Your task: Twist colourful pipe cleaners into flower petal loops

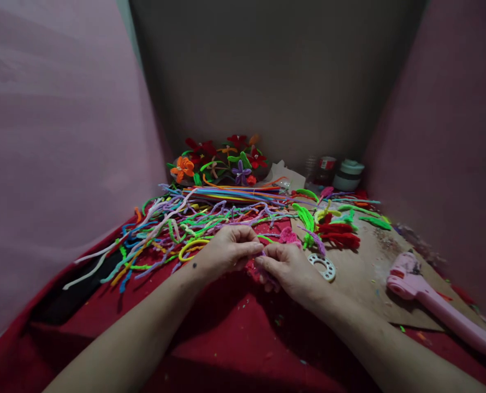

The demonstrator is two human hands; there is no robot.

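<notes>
My left hand (pixel 235 248) and my right hand (pixel 286 265) meet over the red cloth, fingers closed in a pinch. Between the fingertips is a bit of purple pipe cleaner (pixel 263 254), mostly hidden by the fingers; more purple shows under my right fingers. Reddish-pink fuzzy material (pixel 252 269) shows just below, and I cannot tell whether it is held. Just beyond my right hand lies a bright pink pipe-cleaner shape (pixel 289 237). A pale ring with holes (pixel 322 267) is beside my right wrist, and a coiled yellow pipe cleaner (pixel 189 250) near my left.
Loose pipe cleaners (pixel 210 218) spread across the left, with a straight bundle (pixel 235 194) behind. Pipe-cleaner flowers (pixel 183 169) stand at the back. On the right, a board (pixel 374 262) bears green leaf shapes (pixel 306 221), red pieces (pixel 339 237) and a pink glue gun (pixel 427 300). A lidded jar (pixel 348 174) stands behind.
</notes>
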